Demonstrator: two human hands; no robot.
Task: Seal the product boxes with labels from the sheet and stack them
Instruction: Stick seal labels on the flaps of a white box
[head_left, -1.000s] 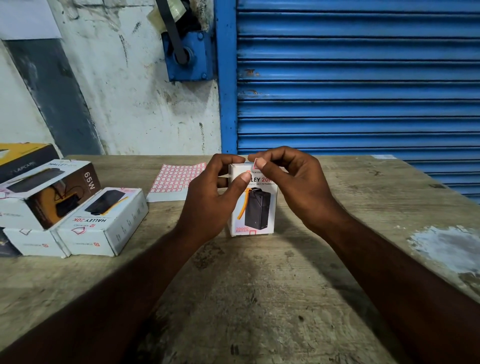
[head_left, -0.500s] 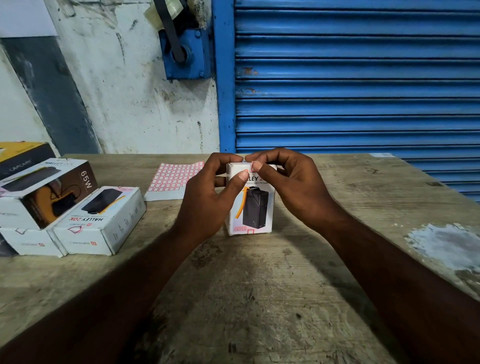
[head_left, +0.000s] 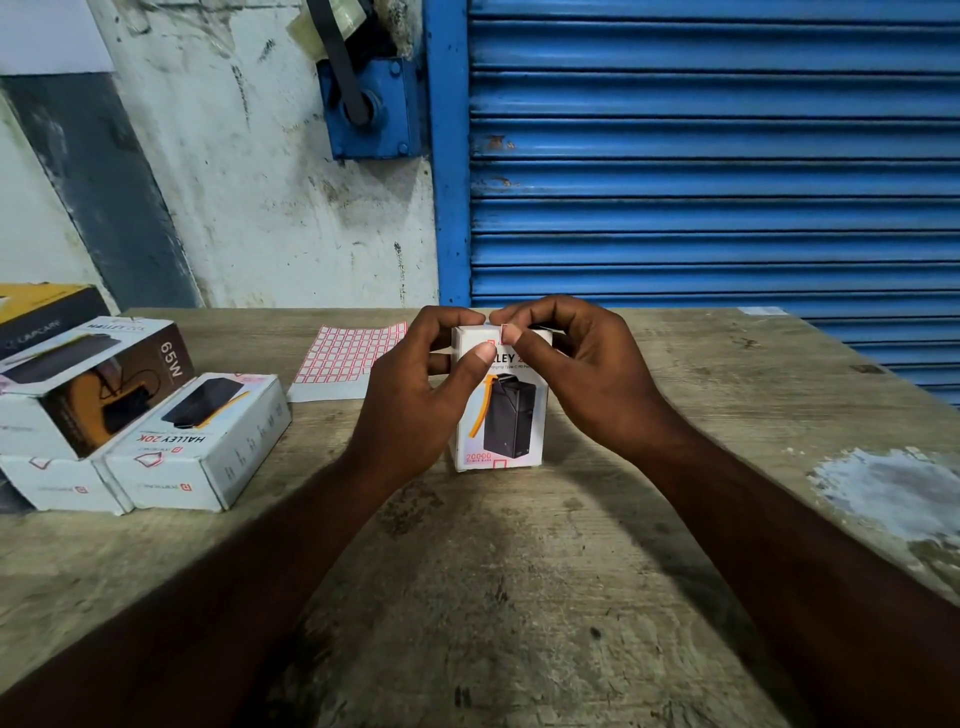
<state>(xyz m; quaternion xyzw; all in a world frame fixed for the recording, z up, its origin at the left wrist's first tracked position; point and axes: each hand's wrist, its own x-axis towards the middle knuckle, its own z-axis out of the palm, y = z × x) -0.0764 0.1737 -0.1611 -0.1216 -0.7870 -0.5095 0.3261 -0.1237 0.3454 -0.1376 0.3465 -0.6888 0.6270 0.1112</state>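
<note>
A white power bank box (head_left: 501, 421) stands upright on the wooden table (head_left: 519, 597). My left hand (head_left: 415, 395) grips its left side, thumb on the front face. My right hand (head_left: 576, 374) holds the top right, its thumb pressing a small red-edged label (head_left: 505, 330) onto the box's top front edge. Another red-edged label sits at the bottom of the front face. The label sheet (head_left: 349, 359), a grid of red-bordered labels, lies flat behind my left hand.
At the left stand several product boxes: a white HALLEY 20K box (head_left: 208, 447), a 65W box (head_left: 88, 384) resting on another white box, and a yellow-black box (head_left: 36, 312) behind. A blue roller shutter (head_left: 701, 156) and a stained wall rise behind the table.
My right hand has brought the label down from above the box's top corner and now presses it on the top edge. The left hand keeps its grip.
</note>
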